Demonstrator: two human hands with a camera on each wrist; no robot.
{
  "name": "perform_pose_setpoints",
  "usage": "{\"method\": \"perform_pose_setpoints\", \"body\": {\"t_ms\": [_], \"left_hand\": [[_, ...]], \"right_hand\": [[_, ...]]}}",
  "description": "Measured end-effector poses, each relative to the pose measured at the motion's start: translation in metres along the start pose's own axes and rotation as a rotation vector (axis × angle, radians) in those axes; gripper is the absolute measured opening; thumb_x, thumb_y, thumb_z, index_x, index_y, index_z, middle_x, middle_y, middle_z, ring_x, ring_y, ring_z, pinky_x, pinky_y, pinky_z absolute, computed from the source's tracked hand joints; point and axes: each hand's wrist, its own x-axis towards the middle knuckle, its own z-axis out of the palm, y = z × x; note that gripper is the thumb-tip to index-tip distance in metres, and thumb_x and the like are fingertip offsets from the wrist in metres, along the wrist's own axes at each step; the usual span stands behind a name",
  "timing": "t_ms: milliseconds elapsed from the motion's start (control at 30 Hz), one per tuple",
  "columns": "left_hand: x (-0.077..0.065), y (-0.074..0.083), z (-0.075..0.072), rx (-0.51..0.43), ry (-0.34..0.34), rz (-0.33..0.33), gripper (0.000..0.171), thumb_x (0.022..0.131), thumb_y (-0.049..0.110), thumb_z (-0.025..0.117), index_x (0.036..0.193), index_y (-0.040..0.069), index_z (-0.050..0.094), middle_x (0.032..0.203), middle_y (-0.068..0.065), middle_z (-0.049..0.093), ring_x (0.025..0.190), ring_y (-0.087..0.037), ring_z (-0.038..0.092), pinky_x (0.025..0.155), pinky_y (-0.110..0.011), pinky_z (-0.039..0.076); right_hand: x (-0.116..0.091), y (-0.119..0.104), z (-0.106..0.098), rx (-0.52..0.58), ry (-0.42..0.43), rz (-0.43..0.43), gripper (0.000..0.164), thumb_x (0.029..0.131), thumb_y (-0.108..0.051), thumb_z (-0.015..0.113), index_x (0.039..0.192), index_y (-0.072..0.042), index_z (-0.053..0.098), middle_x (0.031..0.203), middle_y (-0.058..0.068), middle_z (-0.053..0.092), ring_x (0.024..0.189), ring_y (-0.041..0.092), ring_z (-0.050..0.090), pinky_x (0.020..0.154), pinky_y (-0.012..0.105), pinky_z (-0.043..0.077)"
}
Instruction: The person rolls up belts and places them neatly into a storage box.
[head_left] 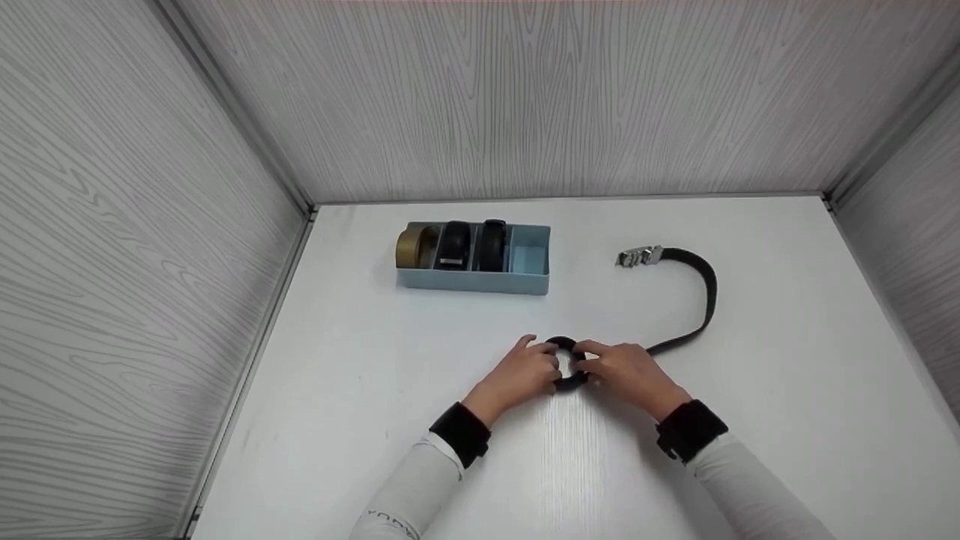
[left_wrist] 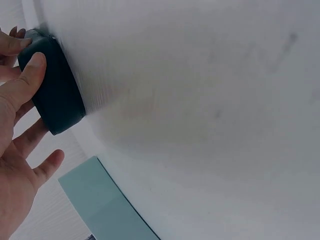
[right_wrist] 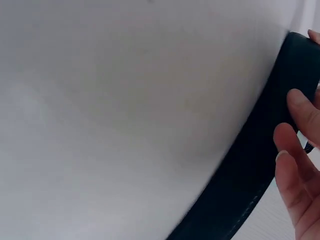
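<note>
A black belt (head_left: 711,291) lies on the white table, one end wound into an upright-edged ring between the two hands. From the ring its strap curves out to the right and back to a silver buckle (head_left: 639,256). My left hand (head_left: 521,373) pinches the ring's left side, thumb against the outer face of the belt (left_wrist: 59,87) in the left wrist view. On the opposite side, my right hand (head_left: 628,375) grips the ring where the loose strap leaves it. The right wrist view has thumb and fingers along the belt's broad face (right_wrist: 235,160).
Behind the hands stands a light blue divided box (head_left: 474,282). Its compartments hold a gold rolled strap (head_left: 408,249) and two black rolled belts, one (head_left: 454,244) beside the other (head_left: 492,246). Grey wood-grain panels (head_left: 480,105) wall the table at the back and sides.
</note>
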Motion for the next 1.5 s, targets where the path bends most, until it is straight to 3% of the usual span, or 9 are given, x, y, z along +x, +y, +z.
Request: {"method": "perform_pose_setpoints", "body": {"t_ms": [167, 333, 433, 600, 767, 933, 1133, 1300, 1500], "left_hand": [[-0.001, 0.008, 0.0, 0.058, 0.034, -0.026, 0.009, 0.089, 0.023, 0.069, 0.093, 0.021, 0.077, 0.103, 0.007, 0.07, 0.126, -0.014, 0.052, 0.103, -0.047, 0.039], [0.001, 0.022, 0.0, 0.121, 0.122, -0.048, 0.012, 0.092, 0.018, 0.065, 0.091, 0.02, 0.076, 0.094, 0.007, 0.07, 0.097, -0.012, 0.064, 0.096, -0.04, 0.044], [0.003, 0.024, 0.003, 0.153, 0.173, -0.052, 0.01, 0.09, 0.023, 0.067, 0.086, 0.021, 0.076, 0.087, 0.009, 0.069, 0.083, -0.011, 0.065, 0.091, -0.035, 0.046], [0.003, 0.018, 0.006, 0.12, 0.215, -0.017, 0.006, 0.086, 0.027, 0.071, 0.083, 0.023, 0.076, 0.084, 0.011, 0.067, 0.078, -0.008, 0.064, 0.082, -0.027, 0.049], [-0.001, 0.015, 0.005, 0.005, 0.17, -0.02, 0.006, 0.086, 0.023, 0.071, 0.087, 0.019, 0.076, 0.091, 0.008, 0.069, 0.082, -0.009, 0.064, 0.066, -0.026, 0.051], [-0.002, 0.013, 0.002, -0.096, 0.128, -0.037, 0.006, 0.088, 0.02, 0.072, 0.089, 0.015, 0.076, 0.092, 0.005, 0.069, 0.08, -0.011, 0.066, 0.065, -0.027, 0.052], [-0.002, 0.01, 0.003, -0.043, 0.134, -0.041, 0.004, 0.089, 0.015, 0.071, 0.085, 0.014, 0.074, 0.088, 0.004, 0.067, 0.077, -0.012, 0.063, 0.06, -0.026, 0.051], [0.0, 0.01, 0.005, -0.033, 0.157, -0.023, 0.005, 0.088, 0.014, 0.071, 0.083, 0.014, 0.073, 0.087, 0.004, 0.067, 0.077, -0.012, 0.063, 0.06, -0.026, 0.05], [0.003, 0.009, 0.004, -0.087, 0.126, -0.025, 0.007, 0.088, 0.013, 0.072, 0.081, 0.014, 0.073, 0.084, 0.004, 0.065, 0.073, -0.011, 0.06, 0.059, -0.027, 0.049]], "right_hand": [[-0.001, -0.001, 0.002, 0.025, 0.011, -0.01, 0.023, 0.071, -0.004, 0.082, 0.09, -0.013, 0.072, 0.096, -0.003, 0.068, 0.07, 0.016, 0.064, 0.056, 0.032, 0.05], [-0.003, -0.008, 0.003, 0.073, 0.0, 0.017, 0.016, 0.078, -0.002, 0.076, 0.087, -0.012, 0.068, 0.086, -0.003, 0.063, 0.066, 0.015, 0.057, 0.056, 0.03, 0.047], [-0.004, -0.011, 0.002, 0.123, -0.018, 0.046, 0.017, 0.079, 0.002, 0.075, 0.089, -0.011, 0.069, 0.088, -0.002, 0.064, 0.072, 0.014, 0.059, 0.06, 0.03, 0.049], [-0.007, -0.008, -0.003, 0.105, -0.028, 0.079, 0.025, 0.076, 0.004, 0.078, 0.094, -0.012, 0.073, 0.098, -0.004, 0.065, 0.08, 0.014, 0.063, 0.064, 0.032, 0.051], [-0.008, -0.002, -0.004, 0.037, -0.007, 0.034, 0.028, 0.073, 0.001, 0.081, 0.097, -0.011, 0.074, 0.104, 0.0, 0.066, 0.083, 0.018, 0.066, 0.065, 0.033, 0.053], [-0.006, -0.001, -0.001, 0.014, 0.006, 0.011, 0.025, 0.075, 0.0, 0.079, 0.097, -0.01, 0.072, 0.104, 0.001, 0.065, 0.083, 0.018, 0.065, 0.066, 0.032, 0.052], [-0.003, -0.001, 0.004, -0.062, 0.022, -0.019, 0.013, 0.085, -0.003, 0.068, 0.097, -0.01, 0.067, 0.103, 0.0, 0.062, 0.076, 0.018, 0.059, 0.063, 0.03, 0.049], [0.0, 0.0, 0.004, -0.074, 0.014, -0.023, 0.013, 0.082, -0.003, 0.07, 0.09, -0.013, 0.07, 0.096, -0.002, 0.06, 0.067, 0.016, 0.054, 0.057, 0.029, 0.045], [0.004, 0.002, -0.001, -0.035, -0.036, -0.008, 0.012, 0.079, -0.005, 0.074, 0.084, -0.016, 0.076, 0.088, -0.003, 0.063, 0.063, 0.013, 0.056, 0.053, 0.031, 0.042]]}}
